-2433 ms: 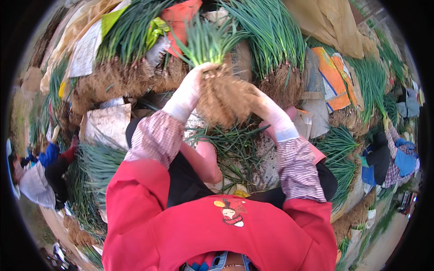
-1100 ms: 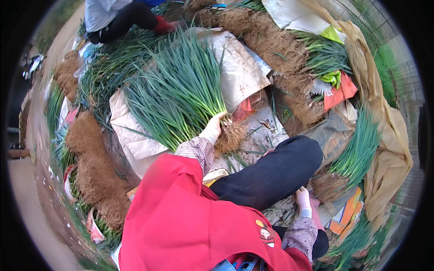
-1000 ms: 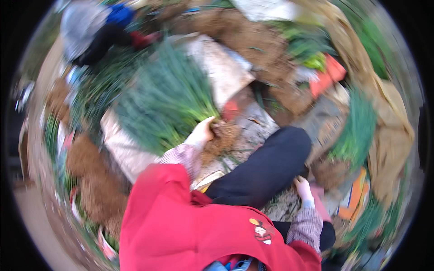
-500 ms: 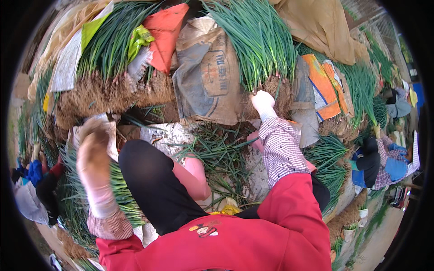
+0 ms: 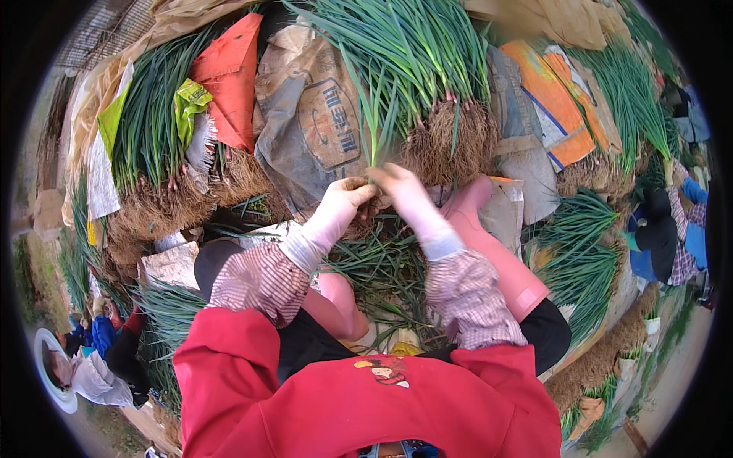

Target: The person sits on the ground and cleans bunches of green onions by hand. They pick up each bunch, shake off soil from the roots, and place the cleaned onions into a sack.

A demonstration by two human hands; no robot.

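My left hand (image 5: 347,197), in a pale glove, is closed round the root end of a green onion (image 5: 372,136), whose leaves point up and away from me. My right hand (image 5: 402,191) meets it from the other side, fingers closed at the stem base and slightly blurred. Dark roots hang below the fingers, partly hidden. Just beyond lies a big pile of green onions (image 5: 427,69) with brown roots (image 5: 458,141) toward me. Between my pink boots (image 5: 496,267) are loose green leaves (image 5: 389,267).
A worn brown and blue-grey sack (image 5: 305,114) lies left of the pile. Further left are more green onions (image 5: 149,114) and a red-orange cloth (image 5: 229,72). An orange sack (image 5: 542,103) lies to the right, with sorted onions (image 5: 580,244) nearer. Other people work at both sides.
My right hand has drawn back from the pile with a green onion. My left hand has come up from the left to meet it, and the view has shifted slightly.
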